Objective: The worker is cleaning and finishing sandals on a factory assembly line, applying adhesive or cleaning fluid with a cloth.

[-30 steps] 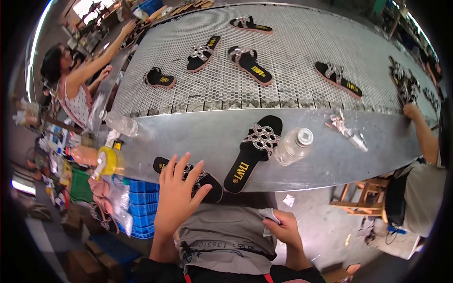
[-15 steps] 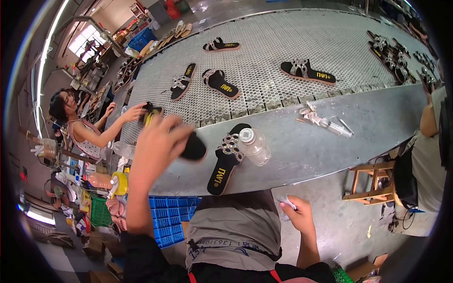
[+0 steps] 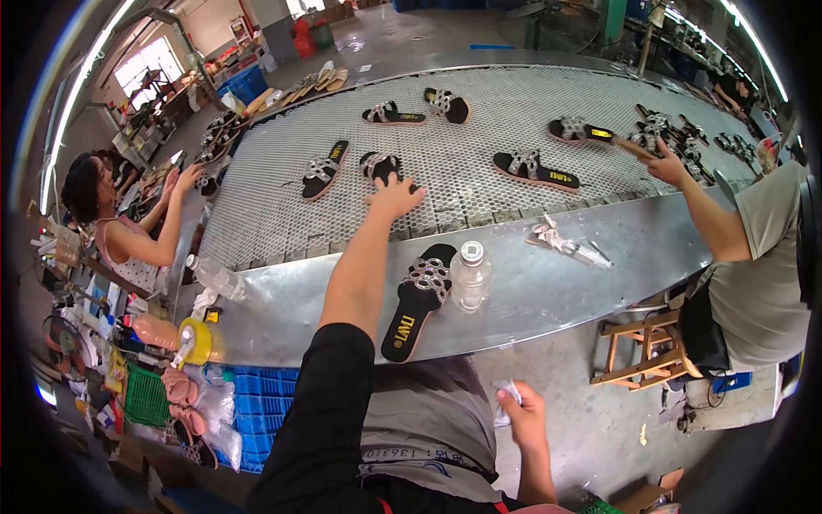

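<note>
Left hand [image 3: 397,199] is out over the mesh conveyor [image 3: 274,201], fingers spread apart at the heel end of a black slide sandal [image 3: 379,166] with a metallic cutout strap; sandal sits on the mesh, sole down. Can't tell if the fingertips are clamped on it. Right hand [image 3: 526,413] is off the table edge, fingers closed on a crumpled white cloth [image 3: 506,404] (could be tissue, too small to tell). Second slide sandal [image 3: 414,301] lies on the metal ledge [image 3: 535,300] in front of the person, toe toward the mesh, clear plastic bottle [image 3: 471,278] upright just beside it. Syringe [image 3: 591,254] lies farther right on the ledge. More slides on the mesh around the left hand, nearest one [image 3: 322,175] to its left. Co-worker's hand [image 3: 671,169] reaches in over the mesh from the right.
</note>
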Motion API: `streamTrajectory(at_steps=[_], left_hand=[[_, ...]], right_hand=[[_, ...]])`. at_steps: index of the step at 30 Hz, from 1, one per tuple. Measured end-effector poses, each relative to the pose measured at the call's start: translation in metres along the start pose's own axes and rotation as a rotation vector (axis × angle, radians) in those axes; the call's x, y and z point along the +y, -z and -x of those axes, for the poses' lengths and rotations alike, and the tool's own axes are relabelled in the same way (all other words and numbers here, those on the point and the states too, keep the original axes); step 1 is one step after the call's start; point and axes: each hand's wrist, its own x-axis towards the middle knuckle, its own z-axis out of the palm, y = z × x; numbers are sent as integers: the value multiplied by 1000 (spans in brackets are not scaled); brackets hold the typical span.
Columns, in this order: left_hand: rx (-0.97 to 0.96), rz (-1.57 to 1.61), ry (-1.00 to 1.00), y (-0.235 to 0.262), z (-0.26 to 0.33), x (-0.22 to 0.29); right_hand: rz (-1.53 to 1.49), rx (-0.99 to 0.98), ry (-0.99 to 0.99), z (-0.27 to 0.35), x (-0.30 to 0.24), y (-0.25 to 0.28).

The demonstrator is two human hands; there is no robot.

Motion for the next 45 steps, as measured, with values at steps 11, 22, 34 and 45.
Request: streamTrajectory(at_steps=[11, 22, 34, 45], left_hand=[[566, 443, 4, 30, 97, -53], [643, 482, -127, 94, 404, 29], [402, 450, -134, 62, 438, 19], [474, 419, -78, 37, 425, 1]], right_hand=[[-38, -76, -113, 16, 2, -37], [29, -322, 28, -8, -32, -83], [93, 156, 552, -62, -80, -56], [782, 229, 931, -118, -154, -78]])
